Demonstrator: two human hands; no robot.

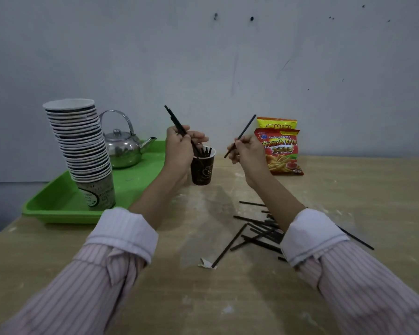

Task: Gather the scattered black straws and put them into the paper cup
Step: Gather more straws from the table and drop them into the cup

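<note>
**Straws partly gathered, many left on the table**

Two hands are raised over a pale wooden table [228,298]. The left hand [179,151] has its grip closed on a few black straws [177,122], and their lower ends appear to reach into the dark paper cup [202,170]. The cup stands upright just beside that hand, near a green tray [58,206]. Several short straw ends show above the cup's rim. The right hand [246,151] pinches a single straw [243,132] in a closed grip, tilted in the air to the right of the cup and apart from it.

Nearer the person, around the right forearm, a loose pile of straws [259,232] lies crisscrossed on the table, well apart from the cup. The task looks under way but far from finished: some straws are in the cup or in hand, and a good many wait in the pile.

The tray carries a stack of cups [80,141] and a metal kettle [121,146], and snack bags [282,153] lean behind
</note>
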